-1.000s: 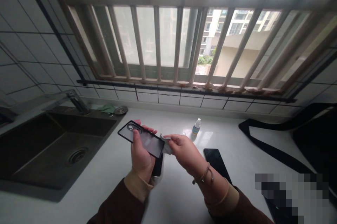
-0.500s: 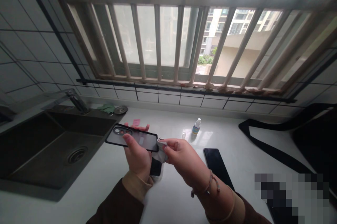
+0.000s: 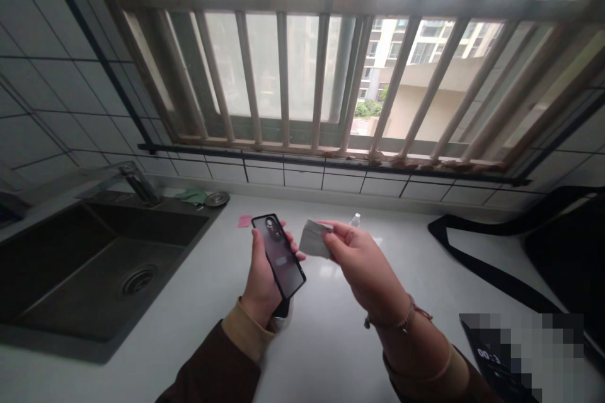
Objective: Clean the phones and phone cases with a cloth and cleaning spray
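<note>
Your left hand [image 3: 263, 282] grips a black-rimmed, translucent phone case [image 3: 282, 264] by its long edges, thumb opposite fingers, above the white bench [image 3: 331, 340]. Your right hand [image 3: 359, 259] pinches a thin grey cloth [image 3: 314, 239] just beside it. Nearer the bench's back edge lies a flat pink paper piece [image 3: 244, 221].

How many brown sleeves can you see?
2. The left sleeve is at the bottom, below the left grip, which holds a phone case; the right sleeve is further right, below the right grip, which holds a grey cloth. Both run off the picture; no others show.
</note>
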Action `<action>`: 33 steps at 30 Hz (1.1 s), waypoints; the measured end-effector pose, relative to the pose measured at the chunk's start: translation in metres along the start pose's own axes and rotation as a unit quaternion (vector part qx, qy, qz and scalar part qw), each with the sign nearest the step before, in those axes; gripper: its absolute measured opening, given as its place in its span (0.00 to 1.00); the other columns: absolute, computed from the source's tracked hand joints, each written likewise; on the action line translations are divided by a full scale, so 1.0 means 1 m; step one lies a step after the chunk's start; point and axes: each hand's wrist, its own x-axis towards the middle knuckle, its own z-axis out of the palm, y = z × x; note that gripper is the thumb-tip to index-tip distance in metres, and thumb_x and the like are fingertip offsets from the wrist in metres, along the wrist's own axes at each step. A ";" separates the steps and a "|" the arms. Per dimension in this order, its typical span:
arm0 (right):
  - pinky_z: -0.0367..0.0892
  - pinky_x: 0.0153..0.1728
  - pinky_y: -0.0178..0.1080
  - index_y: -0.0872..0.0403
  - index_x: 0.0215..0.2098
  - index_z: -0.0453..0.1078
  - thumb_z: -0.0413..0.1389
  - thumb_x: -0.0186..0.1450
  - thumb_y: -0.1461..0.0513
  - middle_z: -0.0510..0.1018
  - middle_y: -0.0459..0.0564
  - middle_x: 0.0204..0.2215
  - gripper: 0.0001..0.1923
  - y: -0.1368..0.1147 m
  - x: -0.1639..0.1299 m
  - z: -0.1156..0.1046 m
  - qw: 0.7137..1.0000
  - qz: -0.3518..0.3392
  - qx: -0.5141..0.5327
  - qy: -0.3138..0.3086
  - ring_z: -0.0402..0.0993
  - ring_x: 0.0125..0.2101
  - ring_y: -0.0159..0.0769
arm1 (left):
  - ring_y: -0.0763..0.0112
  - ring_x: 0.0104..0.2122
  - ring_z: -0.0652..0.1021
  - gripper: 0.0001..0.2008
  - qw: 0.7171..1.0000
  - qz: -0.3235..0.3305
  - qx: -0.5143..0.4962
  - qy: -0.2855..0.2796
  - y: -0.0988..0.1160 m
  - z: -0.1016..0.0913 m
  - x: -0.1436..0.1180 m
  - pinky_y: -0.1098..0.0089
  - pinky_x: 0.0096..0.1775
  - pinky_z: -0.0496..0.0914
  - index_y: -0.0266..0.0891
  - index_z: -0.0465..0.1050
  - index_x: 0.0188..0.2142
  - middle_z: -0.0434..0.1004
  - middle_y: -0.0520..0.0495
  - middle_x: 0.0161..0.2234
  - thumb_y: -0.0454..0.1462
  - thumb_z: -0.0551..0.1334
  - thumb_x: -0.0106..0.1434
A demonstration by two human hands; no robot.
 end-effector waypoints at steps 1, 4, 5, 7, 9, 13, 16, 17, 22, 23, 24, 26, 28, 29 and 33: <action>0.72 0.54 0.47 0.55 0.56 0.80 0.58 0.69 0.54 0.86 0.56 0.47 0.22 0.003 0.006 -0.010 0.995 -0.040 -0.079 0.045 0.82 0.49 0.46 | 0.67 0.31 0.77 0.31 0.998 -0.041 0.018 -0.037 -0.001 0.000 -0.002 0.66 0.34 0.78 0.38 0.75 0.54 0.76 0.45 0.38 0.61 0.61 0.69; 0.74 0.49 0.47 0.53 0.56 0.80 0.54 0.72 0.55 0.87 0.54 0.44 0.20 0.011 0.019 -0.029 0.954 -0.090 -0.253 0.135 0.83 0.45 0.46 | 0.65 0.33 0.77 0.32 0.977 -0.123 0.079 -0.154 -0.006 -0.001 -0.009 0.63 0.35 0.79 0.37 0.75 0.59 0.76 0.42 0.40 0.59 0.58 0.71; 0.74 0.47 0.46 0.52 0.56 0.80 0.53 0.72 0.56 0.87 0.53 0.43 0.20 0.013 0.020 -0.032 0.944 -0.096 -0.283 0.142 0.83 0.44 0.46 | 0.65 0.34 0.77 0.32 0.968 -0.140 0.098 -0.185 -0.007 -0.002 -0.012 0.62 0.36 0.79 0.37 0.74 0.60 0.76 0.41 0.41 0.59 0.58 0.72; 0.74 0.43 0.43 0.50 0.55 0.80 0.52 0.73 0.58 0.87 0.51 0.41 0.18 0.016 0.020 -0.030 0.937 -0.103 -0.313 0.115 0.84 0.41 0.43 | 0.65 0.33 0.77 0.31 0.951 -0.165 0.137 -0.222 -0.010 -0.004 -0.015 0.61 0.37 0.79 0.36 0.75 0.58 0.76 0.40 0.41 0.58 0.56 0.73; 0.74 0.39 0.40 0.49 0.54 0.80 0.51 0.74 0.60 0.87 0.49 0.37 0.18 0.016 0.017 -0.023 0.938 -0.099 -0.326 0.064 0.84 0.37 0.40 | 0.65 0.32 0.78 0.31 0.942 -0.178 0.171 -0.229 -0.011 -0.005 -0.016 0.62 0.36 0.78 0.35 0.78 0.51 0.77 0.40 0.38 0.59 0.55 0.73; 0.73 0.37 0.37 0.49 0.53 0.80 0.49 0.75 0.64 0.86 0.47 0.32 0.18 0.012 0.011 -0.013 0.921 -0.123 -0.371 0.011 0.83 0.33 0.38 | 0.66 0.29 0.78 0.32 0.934 -0.193 0.204 -0.220 -0.010 -0.004 -0.016 0.65 0.33 0.77 0.34 0.78 0.41 0.76 0.41 0.33 0.61 0.53 0.73; 0.74 0.42 0.38 0.50 0.54 0.79 0.50 0.74 0.66 0.88 0.49 0.40 0.18 0.010 0.009 -0.010 0.896 -0.173 -0.409 0.000 0.85 0.40 0.39 | 0.66 0.28 0.77 0.31 0.931 -0.190 0.226 -0.213 -0.011 -0.003 -0.016 0.66 0.31 0.76 0.34 0.77 0.40 0.76 0.41 0.32 0.61 0.55 0.72; 0.75 0.43 0.38 0.50 0.55 0.79 0.50 0.74 0.67 0.88 0.50 0.42 0.19 0.010 0.008 -0.010 0.890 -0.184 -0.417 -0.006 0.85 0.41 0.39 | 0.66 0.28 0.77 0.31 0.931 -0.186 0.237 -0.206 -0.012 -0.003 -0.016 0.66 0.30 0.76 0.35 0.77 0.39 0.76 0.42 0.32 0.61 0.56 0.71; 0.77 0.46 0.40 0.51 0.55 0.79 0.48 0.74 0.70 0.87 0.50 0.45 0.21 0.013 0.009 -0.008 0.870 -0.223 -0.436 -0.051 0.85 0.45 0.40 | 0.69 0.28 0.75 0.29 0.930 -0.185 0.271 -0.163 -0.016 -0.001 -0.015 0.68 0.29 0.75 0.37 0.74 0.37 0.74 0.45 0.32 0.62 0.60 0.69; 0.78 0.48 0.40 0.51 0.55 0.78 0.49 0.74 0.70 0.87 0.52 0.48 0.20 0.015 0.010 -0.008 0.865 -0.232 -0.442 -0.052 0.85 0.48 0.41 | 0.70 0.27 0.74 0.29 0.932 -0.192 0.264 -0.158 -0.015 -0.002 -0.015 0.68 0.29 0.75 0.37 0.73 0.37 0.73 0.46 0.32 0.62 0.61 0.68; 0.78 0.50 0.41 0.52 0.55 0.78 0.49 0.74 0.71 0.85 0.53 0.52 0.20 0.018 0.011 -0.009 0.860 -0.239 -0.448 -0.050 0.84 0.51 0.42 | 0.71 0.27 0.74 0.28 0.934 -0.201 0.253 -0.156 -0.014 -0.002 -0.015 0.69 0.28 0.75 0.38 0.73 0.38 0.72 0.47 0.32 0.62 0.62 0.68; 0.77 0.54 0.43 0.52 0.56 0.78 0.49 0.73 0.71 0.83 0.54 0.57 0.20 0.022 0.013 -0.011 0.853 -0.246 -0.458 -0.042 0.82 0.55 0.43 | 0.73 0.28 0.73 0.26 0.937 -0.220 0.224 -0.154 -0.012 -0.002 -0.015 0.71 0.27 0.73 0.38 0.74 0.41 0.71 0.49 0.33 0.61 0.64 0.67; 0.77 0.56 0.45 0.53 0.56 0.77 0.50 0.72 0.72 0.81 0.55 0.59 0.21 0.026 0.016 -0.014 0.848 -0.248 -0.468 -0.030 0.81 0.57 0.44 | 0.74 0.28 0.73 0.25 0.941 -0.236 0.196 -0.144 -0.010 -0.003 -0.014 0.73 0.26 0.72 0.39 0.75 0.44 0.71 0.50 0.34 0.59 0.66 0.66; 0.76 0.57 0.46 0.53 0.56 0.77 0.50 0.72 0.73 0.80 0.55 0.60 0.21 0.027 0.016 -0.015 0.845 -0.250 -0.472 -0.024 0.80 0.58 0.45 | 0.74 0.29 0.73 0.26 0.944 -0.240 0.183 -0.133 -0.010 -0.003 -0.014 0.73 0.26 0.72 0.39 0.76 0.47 0.71 0.50 0.34 0.58 0.67 0.66; 0.74 0.61 0.46 0.53 0.59 0.75 0.49 0.71 0.74 0.77 0.57 0.63 0.24 0.028 0.017 -0.016 0.840 -0.258 -0.476 -0.022 0.78 0.61 0.43 | 0.75 0.25 0.73 0.25 0.965 -0.216 0.138 -0.056 -0.009 -0.001 -0.009 0.74 0.24 0.69 0.37 0.78 0.49 0.73 0.51 0.30 0.56 0.69 0.66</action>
